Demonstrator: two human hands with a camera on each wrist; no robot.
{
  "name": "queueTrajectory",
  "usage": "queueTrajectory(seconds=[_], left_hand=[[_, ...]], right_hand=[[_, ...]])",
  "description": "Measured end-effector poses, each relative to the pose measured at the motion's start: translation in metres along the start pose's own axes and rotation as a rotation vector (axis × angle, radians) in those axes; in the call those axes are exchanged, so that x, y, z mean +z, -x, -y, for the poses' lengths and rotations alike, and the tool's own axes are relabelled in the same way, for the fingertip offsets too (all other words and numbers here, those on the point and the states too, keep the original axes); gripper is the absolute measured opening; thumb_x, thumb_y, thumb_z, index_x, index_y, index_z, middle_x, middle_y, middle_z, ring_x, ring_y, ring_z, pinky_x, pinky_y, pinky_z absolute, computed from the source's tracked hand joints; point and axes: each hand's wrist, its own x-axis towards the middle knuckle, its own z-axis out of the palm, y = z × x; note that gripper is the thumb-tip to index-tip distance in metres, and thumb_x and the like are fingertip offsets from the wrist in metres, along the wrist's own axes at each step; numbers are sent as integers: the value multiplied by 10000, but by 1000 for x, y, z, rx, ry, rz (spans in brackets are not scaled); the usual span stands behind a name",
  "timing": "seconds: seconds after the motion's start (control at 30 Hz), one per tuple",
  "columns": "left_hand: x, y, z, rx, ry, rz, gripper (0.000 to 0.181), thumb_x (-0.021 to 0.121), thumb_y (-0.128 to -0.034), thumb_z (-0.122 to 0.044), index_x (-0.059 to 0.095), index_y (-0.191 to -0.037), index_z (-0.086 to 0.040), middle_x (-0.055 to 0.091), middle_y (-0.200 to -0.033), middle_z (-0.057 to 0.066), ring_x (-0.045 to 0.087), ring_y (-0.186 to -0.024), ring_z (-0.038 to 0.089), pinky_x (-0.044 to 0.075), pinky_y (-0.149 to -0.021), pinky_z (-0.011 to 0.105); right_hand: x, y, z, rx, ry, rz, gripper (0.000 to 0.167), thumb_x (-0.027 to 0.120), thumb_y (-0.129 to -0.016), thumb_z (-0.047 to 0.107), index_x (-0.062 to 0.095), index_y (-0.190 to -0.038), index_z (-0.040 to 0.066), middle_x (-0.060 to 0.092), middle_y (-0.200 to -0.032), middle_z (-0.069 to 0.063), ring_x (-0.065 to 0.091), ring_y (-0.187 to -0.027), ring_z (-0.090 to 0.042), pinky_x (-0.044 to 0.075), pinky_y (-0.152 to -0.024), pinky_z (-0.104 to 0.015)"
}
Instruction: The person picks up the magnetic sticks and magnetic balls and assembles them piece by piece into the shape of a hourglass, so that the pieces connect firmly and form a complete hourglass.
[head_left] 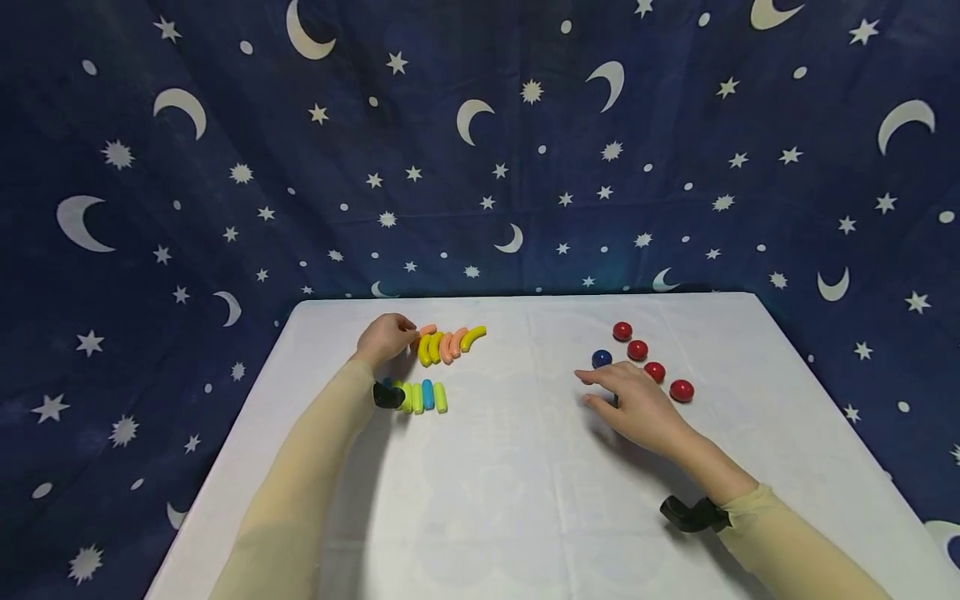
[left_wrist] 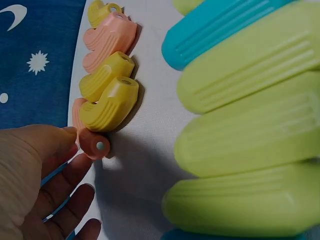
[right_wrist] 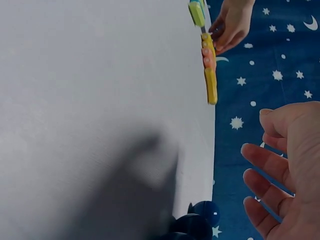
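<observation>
My left hand point(head_left: 384, 340) is at the left end of a row of small toy bananas, pinching a pink banana point(left_wrist: 95, 145) between thumb and forefinger, its other fingers spread below. Beside that piece lie yellow bananas point(left_wrist: 112, 104) and more pink bananas point(left_wrist: 111, 37), set close together. Over on the right, my right hand point(head_left: 636, 404) hovers palm down with its fingers loosely extended and nothing held. Just beyond its fingertips sits a blue ball point(head_left: 602, 358); more dark blue balls point(right_wrist: 192, 226) show at the bottom of the right wrist view, partly hidden by the hand in the head view.
A row of light green pieces point(head_left: 440, 397) and blue pieces point(head_left: 428, 394) lies nearer than the bananas, partly behind the left wrist's black camera mount point(head_left: 388, 396). Several red balls point(head_left: 637, 350) form a slanting line on the right. A starry blue cloth point(head_left: 480, 167) hangs behind the white table point(head_left: 510, 483).
</observation>
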Motion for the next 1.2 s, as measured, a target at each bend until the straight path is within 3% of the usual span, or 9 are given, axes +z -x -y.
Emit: queueTrajectory(seconds=[0.2,0.37,0.53,0.73,1.0,1.2], left_hand=[[0,-1,-2,-10,-16,15,257,659,-994,-244,708,-1161,-55,691,-1099,102,593,-952,268,490,-902,411],[-2,0,-4,-33,-65,-6,250,671,-990,-303,735,-1072,-76,695,-995,79,582,-896,267,461,-855,406],[-3,-2,-6,-51,-108,-12,246,695,-969,-302,722,-1057,-74,687,-992,79,579,-896,265,449,-841,404],[-1,-2,-6,-66,-125,-8,249,707,-945,-291,732,-1043,-64,693,-966,83,589,-881,273,446,-848,421],[-2,0,-4,-65,-162,-17,275,717,-928,-306,731,-1036,-53,699,-970,90,598,-887,270,447,-861,432],[-3,4,3,-33,-203,-27,378,729,-925,-419,738,-1006,-50,685,-902,74,580,-827,246,441,-765,392]], right_hand=[[0,0,-3,-56,63,-32,397,741,-947,222,699,-1334,144,697,-1264,-72,583,-1174,-295,453,-979,-527],[-9,-10,-13,-7,125,-46,390,727,-954,233,698,-1327,121,691,-1253,-119,561,-1198,-344,415,-968,-555],[-18,-20,-27,55,180,-20,409,697,-976,260,673,-1353,103,659,-1313,-160,523,-1222,-395,388,-954,-571],[-22,-25,-35,128,165,11,435,680,-988,280,649,-1379,91,621,-1371,-185,486,-1266,-404,352,-1012,-588],[-18,-28,-39,134,178,18,443,680,-980,290,652,-1375,91,625,-1367,-176,496,-1247,-388,365,-998,-574],[-21,-35,-46,150,184,46,451,713,-954,272,661,-1367,98,665,-1291,-161,504,-1183,-370,383,-955,-549]])
